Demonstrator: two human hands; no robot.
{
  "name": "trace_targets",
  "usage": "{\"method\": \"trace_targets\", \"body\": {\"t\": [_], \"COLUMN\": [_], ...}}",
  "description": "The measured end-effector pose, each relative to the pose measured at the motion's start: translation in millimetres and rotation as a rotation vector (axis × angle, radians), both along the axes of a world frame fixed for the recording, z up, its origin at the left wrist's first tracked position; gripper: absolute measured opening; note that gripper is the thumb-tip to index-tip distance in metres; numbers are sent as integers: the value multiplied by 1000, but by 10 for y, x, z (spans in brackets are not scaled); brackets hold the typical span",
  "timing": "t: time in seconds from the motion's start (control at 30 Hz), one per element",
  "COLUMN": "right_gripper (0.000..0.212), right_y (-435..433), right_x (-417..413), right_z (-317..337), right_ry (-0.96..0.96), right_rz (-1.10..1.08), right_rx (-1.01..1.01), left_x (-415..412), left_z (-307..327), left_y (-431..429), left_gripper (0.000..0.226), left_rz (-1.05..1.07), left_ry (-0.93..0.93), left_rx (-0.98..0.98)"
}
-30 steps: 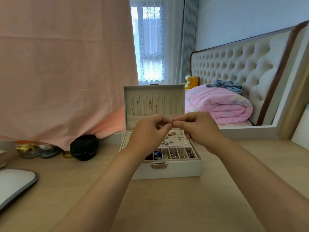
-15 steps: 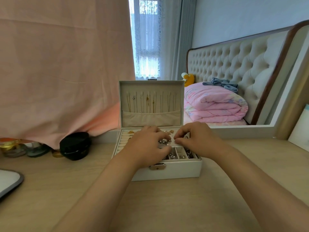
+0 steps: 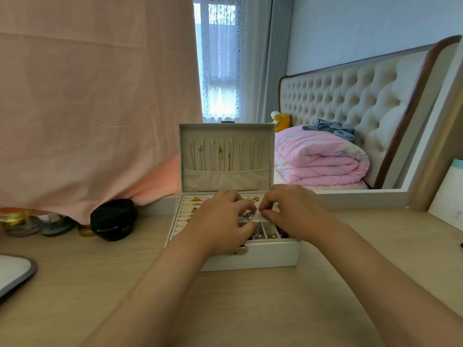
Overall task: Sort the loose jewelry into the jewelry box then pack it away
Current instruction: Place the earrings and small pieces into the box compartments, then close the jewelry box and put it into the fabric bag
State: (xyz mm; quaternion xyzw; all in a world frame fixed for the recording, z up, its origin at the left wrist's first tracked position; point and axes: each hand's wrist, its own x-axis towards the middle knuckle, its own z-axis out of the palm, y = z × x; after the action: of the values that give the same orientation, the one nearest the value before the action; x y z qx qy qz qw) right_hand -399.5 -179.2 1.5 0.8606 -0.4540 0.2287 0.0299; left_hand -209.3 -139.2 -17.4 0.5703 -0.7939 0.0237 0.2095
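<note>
Bedroom desk [image 3: 250,309], pale wood, w/ a pink cloth [image 3: 87,108] hanging at left and a black round case [image 3: 114,220] under its hem. Jewelry box [image 3: 250,256] sits mid-desk, just ahead of the person, lid [image 3: 225,181] up.

Orientation: the box's long axis runs left-right across the desk. Its front wall w/ metal clasp [image 3: 240,250] faces the person and the hinge is at the back. The lid stands approx. upright, inside face toward the camera, thin chains hanging down into its pocket.

Hands: both are over the tray's back-centre panel, fingertips nearly meeting.
- Right hand [image 3: 293,214]: fingers curled, thumb and forefinger tips pinched together on a small piece, too tiny to make out.
- Left hand [image 3: 220,226]: fingers curled down over the tray, tips right beside the other's. Can't tell if it grips anything, as the knuckles hide it.

Step, as I judge it: mid-sorting, seating one small item (prob. an earring) into the panel. The front row of small compartments already holds bits. The lid is open, so packing away isn't begun.

Next move needs:
- fine work, guiding the piece to a free spot btwn its neighbours
- pressing it in w/o knocking the other pieces
- letting go cleanly
</note>
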Motion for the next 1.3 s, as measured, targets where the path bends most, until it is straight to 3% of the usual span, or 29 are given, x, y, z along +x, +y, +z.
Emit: {"method": "trace_targets", "body": {"t": [0.13, 0.37, 0.57, 0.8, 1.1, 1.2, 1.3], "right_gripper": [12, 8, 7, 17, 70, 87, 98], "right_y": [-19, -44, -44, -54, -480, -620, -723], "right_x": [-22, -13, -24, -112, 60, 172, 266], "right_z": [28, 23, 17, 101, 486, 557, 547], "right_ry": [47, -92, -81, -417, -611, -673, -697], "right_rz": [9, -20, -12, -38, -69, -60, -20], "right_rx": [74, 190, 229, 251, 255, 383, 494], "left_x": [0, 5, 8, 297, 834, 819, 836], "left_z": [-7, -4, -1, 246, 745, 790, 762], "left_y": [-3, -8, -7, 29, -306, -458, -579], "left_gripper": [41, 43, 45, 38, 64, 75, 94], "left_rz": [2, 0, -5, 70, 272, 229, 171], "left_ry": [3, -3, 7, 365, 564, 592, 740], "left_rx": [-3, -1, 1, -125, -234, -127, 4]}}
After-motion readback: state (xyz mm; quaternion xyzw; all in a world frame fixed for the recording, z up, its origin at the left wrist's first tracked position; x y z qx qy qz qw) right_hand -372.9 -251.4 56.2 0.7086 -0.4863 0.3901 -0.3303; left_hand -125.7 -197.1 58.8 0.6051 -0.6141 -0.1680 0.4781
